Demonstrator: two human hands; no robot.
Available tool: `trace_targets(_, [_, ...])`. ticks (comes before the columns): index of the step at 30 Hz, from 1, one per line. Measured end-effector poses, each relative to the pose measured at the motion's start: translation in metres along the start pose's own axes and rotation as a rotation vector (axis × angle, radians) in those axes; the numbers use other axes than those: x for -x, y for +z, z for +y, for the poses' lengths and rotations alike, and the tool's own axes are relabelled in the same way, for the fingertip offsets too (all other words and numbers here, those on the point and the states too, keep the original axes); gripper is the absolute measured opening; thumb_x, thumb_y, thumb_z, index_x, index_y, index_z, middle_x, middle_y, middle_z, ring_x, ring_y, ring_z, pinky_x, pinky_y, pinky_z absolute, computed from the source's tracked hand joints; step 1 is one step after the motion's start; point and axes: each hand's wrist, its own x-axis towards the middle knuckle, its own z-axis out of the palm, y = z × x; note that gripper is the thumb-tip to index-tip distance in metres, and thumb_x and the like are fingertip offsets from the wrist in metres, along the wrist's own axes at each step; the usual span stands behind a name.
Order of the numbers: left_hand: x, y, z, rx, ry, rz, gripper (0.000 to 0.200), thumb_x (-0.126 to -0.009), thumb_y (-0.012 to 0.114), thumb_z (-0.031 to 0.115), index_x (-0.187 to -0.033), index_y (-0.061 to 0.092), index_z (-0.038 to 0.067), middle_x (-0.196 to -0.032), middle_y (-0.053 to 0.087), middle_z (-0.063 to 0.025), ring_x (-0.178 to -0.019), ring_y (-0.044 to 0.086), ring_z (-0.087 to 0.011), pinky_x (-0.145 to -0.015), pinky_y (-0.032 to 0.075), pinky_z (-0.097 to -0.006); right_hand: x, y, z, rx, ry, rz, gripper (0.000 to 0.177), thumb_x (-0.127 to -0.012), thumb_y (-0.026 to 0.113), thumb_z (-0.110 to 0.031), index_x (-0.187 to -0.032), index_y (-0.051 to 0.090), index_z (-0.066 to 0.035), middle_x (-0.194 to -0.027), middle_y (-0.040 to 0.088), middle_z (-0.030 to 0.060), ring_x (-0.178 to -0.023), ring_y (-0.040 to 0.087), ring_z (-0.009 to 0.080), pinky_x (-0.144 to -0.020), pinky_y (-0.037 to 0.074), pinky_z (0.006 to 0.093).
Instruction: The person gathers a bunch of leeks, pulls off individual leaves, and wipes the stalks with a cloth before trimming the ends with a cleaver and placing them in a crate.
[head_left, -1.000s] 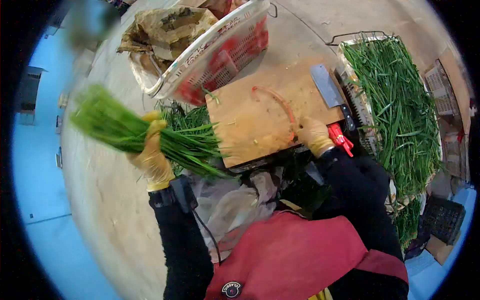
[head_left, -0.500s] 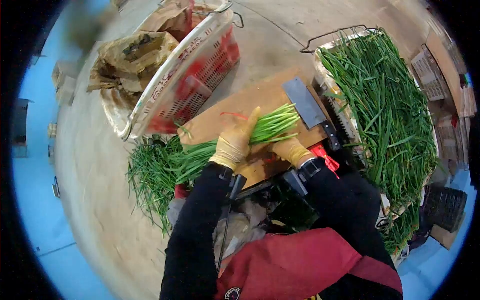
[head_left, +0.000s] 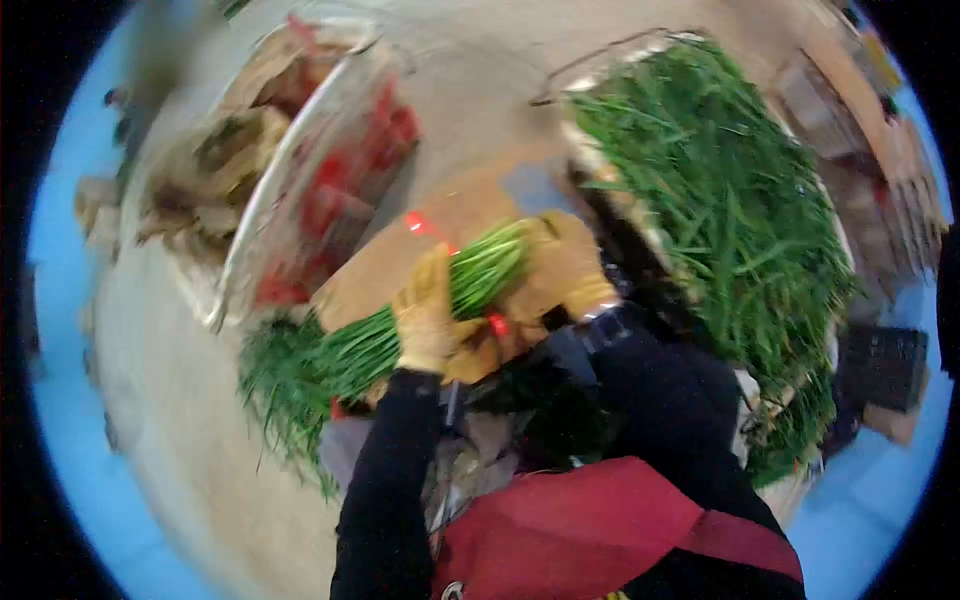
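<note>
A bunch of long green leafy stems, like garlic chives (head_left: 365, 345), lies across the brown board (head_left: 375, 260), with its pale cut ends to the right. My left hand (head_left: 425, 310), in a yellowish glove, is wrapped round the middle of the bunch, thumb on top. Blurred by motion, my gloved right hand (head_left: 568, 262) is at the cut ends, fingers stretched up beside them. Behind it, the cleaver blade (head_left: 535, 190) lies on the board, its lower part hidden by that hand. Red strips (head_left: 418, 224) lie on the board near the bunch.
A long crate heaped with green stems (head_left: 715, 190) stands at the right, its wire handle raised. On the left is a red and white basket (head_left: 335, 190) with brown paper. Leaf tips (head_left: 275, 385) hang past the board's left end. A black crate (head_left: 882, 365) sits far right.
My right hand has come up from under the stems to their cut ends, partly covering the cleaver. My left hand still grips the bunch. The whole view has shifted.
</note>
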Motion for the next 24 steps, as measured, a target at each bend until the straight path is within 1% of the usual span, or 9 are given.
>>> trace_targets(3, [0.000, 0.006, -0.001, 0.030, 0.055, 0.056, 0.117, -0.048, 0.088, 0.023, -0.147, 0.028, 0.011, -0.143, 0.042, -0.0143, -0.131, 0.040, -0.0343, -0.105, 0.035, -0.0454, -0.002, -0.020, -0.027, 0.113, -0.389, 0.154, 0.036, -0.056, 0.078, -0.012, -0.090, 0.066, -0.008, -0.092, 0.065, 0.0185, -0.090, 0.062, 0.0418, -0.080, 0.051, 0.0441])
trace_targets(4, [0.001, 0.009, 0.002, -0.032, 0.038, 0.070, 0.115, -0.050, 0.087, 0.023, -0.147, 0.027, 0.011, -0.144, 0.041, -0.0136, -0.130, 0.040, -0.0339, -0.105, 0.033, -0.0474, -0.013, -0.010, -0.031, 0.375, -0.287, -0.358, 0.033, -0.063, 0.075, -0.016, -0.093, 0.067, -0.009, -0.098, 0.066, 0.0201, -0.096, 0.062, 0.0417, -0.085, 0.050, 0.0441])
trace_targets(6, [0.003, 0.021, -0.007, -0.036, -0.026, -0.020, 0.122, -0.050, 0.089, 0.035, -0.151, 0.022, 0.016, -0.151, 0.032, -0.0121, -0.137, 0.031, -0.0315, -0.104, 0.027, -0.0528, -0.019, -0.004, -0.045, -0.142, 0.019, -0.212, 0.035, -0.080, 0.061, -0.025, -0.107, 0.063, -0.005, -0.106, 0.066, 0.0186, -0.099, 0.061, 0.0417, -0.093, 0.047, 0.0444])
trace_targets(9, [-0.003, 0.003, 0.007, -0.010, -0.077, -0.118, 0.122, -0.051, 0.088, 0.036, -0.150, 0.021, 0.014, -0.150, 0.032, -0.0152, -0.137, 0.031, -0.0327, -0.105, 0.027, -0.0545, -0.008, -0.031, -0.033, -0.104, -0.015, -0.031, 0.035, -0.084, 0.053, -0.026, -0.110, 0.061, -0.005, -0.107, 0.066, 0.0190, -0.098, 0.062, 0.0399, -0.092, 0.047, 0.0453])
trace_targets(11, [-0.001, -0.006, 0.010, -0.021, -0.081, -0.127, 0.121, -0.052, 0.088, 0.038, -0.150, 0.022, 0.013, -0.150, 0.032, -0.0168, -0.138, 0.030, -0.0344, -0.106, 0.026, -0.0550, 0.002, -0.099, -0.032, 0.031, 0.056, -0.312, 0.033, -0.087, 0.053, -0.026, -0.109, 0.064, -0.004, -0.108, 0.065, 0.0197, -0.103, 0.060, 0.0366, -0.093, 0.046, 0.0424])
trace_targets(14, [-0.001, -0.022, 0.014, -0.059, -0.089, -0.134, 0.120, -0.054, 0.086, 0.045, -0.150, 0.021, 0.012, -0.150, 0.031, -0.0205, -0.139, 0.025, -0.0416, -0.109, 0.023, -0.0554, 0.063, -0.188, 0.001, -0.098, -0.005, -0.156, 0.028, -0.090, 0.058, -0.028, -0.105, 0.069, -0.006, -0.099, 0.069, 0.0150, -0.090, 0.066, 0.0291, -0.078, 0.052, 0.0356])
trace_targets(17, [0.006, -0.027, 0.009, -0.037, 0.044, 0.043, 0.118, -0.057, 0.084, 0.048, -0.151, 0.021, 0.013, -0.151, 0.030, -0.0212, -0.138, 0.024, -0.0444, -0.109, 0.022, -0.0563, 0.144, -0.268, 0.011, -0.148, 0.424, -0.123, 0.032, -0.088, 0.057, -0.033, -0.091, 0.069, -0.003, -0.086, 0.068, 0.0167, -0.081, 0.065, 0.0326, -0.072, 0.050, 0.0403])
trace_targets(19, [0.007, -0.029, 0.009, 0.004, 0.091, 0.054, 0.114, -0.062, 0.082, 0.049, -0.151, 0.021, 0.013, -0.151, 0.028, -0.0211, -0.139, 0.024, -0.0435, -0.110, 0.021, -0.0547, 0.208, -0.281, 0.034, -0.260, 0.660, -0.232, 0.035, -0.088, 0.058, -0.036, -0.089, 0.069, -0.003, -0.083, 0.068, 0.0174, -0.079, 0.065, 0.0320, -0.073, 0.050, 0.0404])
trace_targets(24, [0.012, -0.036, 0.028, 0.086, 0.272, 0.102, 0.104, -0.069, 0.077, 0.047, -0.150, 0.024, 0.008, -0.150, 0.031, -0.0197, -0.138, 0.027, -0.0423, -0.112, 0.021, -0.0493, 0.332, -0.229, 0.075, 0.183, 0.682, -0.335, 0.048, -0.087, 0.058, -0.047, -0.103, 0.068, -0.003, -0.098, 0.067, 0.0209, -0.092, 0.064, 0.0370, -0.082, 0.050, 0.0440])
